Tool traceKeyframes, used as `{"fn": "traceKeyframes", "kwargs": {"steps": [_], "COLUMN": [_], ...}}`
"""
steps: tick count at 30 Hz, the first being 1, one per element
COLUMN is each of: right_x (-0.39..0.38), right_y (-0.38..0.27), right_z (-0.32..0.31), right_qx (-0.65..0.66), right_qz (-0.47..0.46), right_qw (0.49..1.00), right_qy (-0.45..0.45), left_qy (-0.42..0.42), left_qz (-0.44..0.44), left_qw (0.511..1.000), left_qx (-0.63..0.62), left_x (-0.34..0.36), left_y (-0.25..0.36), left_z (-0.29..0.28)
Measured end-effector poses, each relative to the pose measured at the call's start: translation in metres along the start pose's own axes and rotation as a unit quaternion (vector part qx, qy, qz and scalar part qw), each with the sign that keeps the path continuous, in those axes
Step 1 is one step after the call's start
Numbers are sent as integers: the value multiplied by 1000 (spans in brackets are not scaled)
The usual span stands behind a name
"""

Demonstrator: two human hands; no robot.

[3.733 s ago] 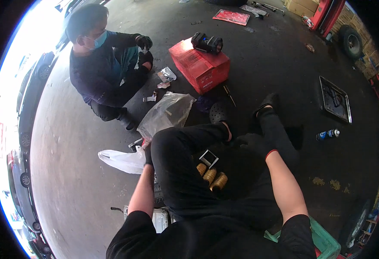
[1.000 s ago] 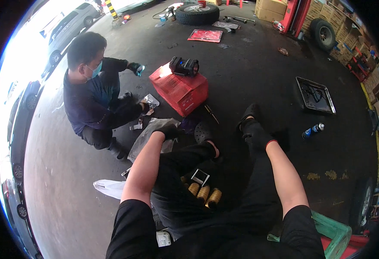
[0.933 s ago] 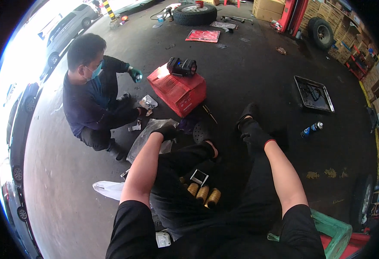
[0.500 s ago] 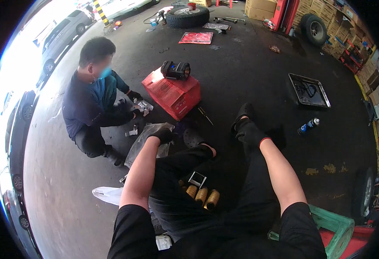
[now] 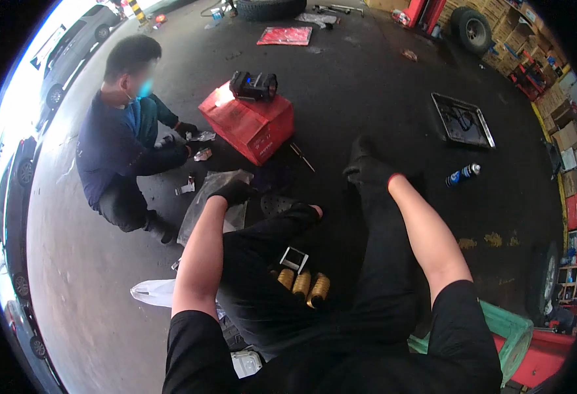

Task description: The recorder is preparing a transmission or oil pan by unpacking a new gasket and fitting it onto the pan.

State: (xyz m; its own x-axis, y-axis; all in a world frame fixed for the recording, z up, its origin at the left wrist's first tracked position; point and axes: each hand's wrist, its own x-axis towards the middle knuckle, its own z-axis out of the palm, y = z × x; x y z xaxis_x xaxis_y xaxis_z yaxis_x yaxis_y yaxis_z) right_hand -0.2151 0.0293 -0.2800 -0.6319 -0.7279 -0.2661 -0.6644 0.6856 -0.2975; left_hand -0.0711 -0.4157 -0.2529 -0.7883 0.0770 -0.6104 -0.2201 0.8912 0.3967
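My left hand (image 5: 233, 192), in a black glove, is at the near right part of a clear plastic bag (image 5: 199, 211) spread on the floor. Its fingers are too dark to show whether they grip the bag. My right hand (image 5: 372, 172), gloved in black with a red cuff edge, is over my right lower leg, close to the dark shoe (image 5: 362, 147); its fingers blend into the dark clothing. Between my legs stand ribbed gold cylinders (image 5: 301, 284) and a square, white-rimmed piece with a dark centre (image 5: 293, 260).
A red box (image 5: 249, 125) with a black lamp (image 5: 253, 85) is ahead, beside a screwdriver-like tool (image 5: 303, 157). Left, a co-worker (image 5: 114, 144) crouches over small silvery packets (image 5: 203, 136). Right are a metal tray (image 5: 463, 121), blue spray can (image 5: 463, 175) and green stool-like frame (image 5: 511, 335).
The view has shifted, so most things sit higher and further left. My right hand has moved slightly forward along my leg. The co-worker's silvery packets now appear apart from each other.
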Motion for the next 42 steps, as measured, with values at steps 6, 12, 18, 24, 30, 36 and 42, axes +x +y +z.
{"fn": "traceKeyframes", "kwargs": {"steps": [6, 12, 18, 24, 30, 36, 42], "right_x": [51, 76, 61, 58, 52, 34, 7], "right_y": [6, -35, -33, -1, 14, -8, -27], "right_z": [34, 48, 51, 69, 58, 12, 5], "right_qx": [-24, -106, -61, -177, -111, 72, -70], "right_qz": [-43, -61, -46, -159, -153, -9, 37], "right_qw": [996, 981, 989, 963, 960, 944, 971], "right_qy": [-68, -151, -124, -129, -207, -322, -227], "left_qy": [165, -40, -79, 37, -6, 42, 124], "left_qz": [116, 64, 51, 125, -52, 63, 16], "left_qw": [978, 972, 978, 987, 999, 992, 992], "left_qx": [53, -223, -188, 97, 4, -100, -21], "left_x": [34, 72, 71, 25, 11, 72, 91], "left_y": [-56, -135, -115, -48, -25, -109, -133], "left_z": [30, 52, 51, 23, 11, 52, 59]}}
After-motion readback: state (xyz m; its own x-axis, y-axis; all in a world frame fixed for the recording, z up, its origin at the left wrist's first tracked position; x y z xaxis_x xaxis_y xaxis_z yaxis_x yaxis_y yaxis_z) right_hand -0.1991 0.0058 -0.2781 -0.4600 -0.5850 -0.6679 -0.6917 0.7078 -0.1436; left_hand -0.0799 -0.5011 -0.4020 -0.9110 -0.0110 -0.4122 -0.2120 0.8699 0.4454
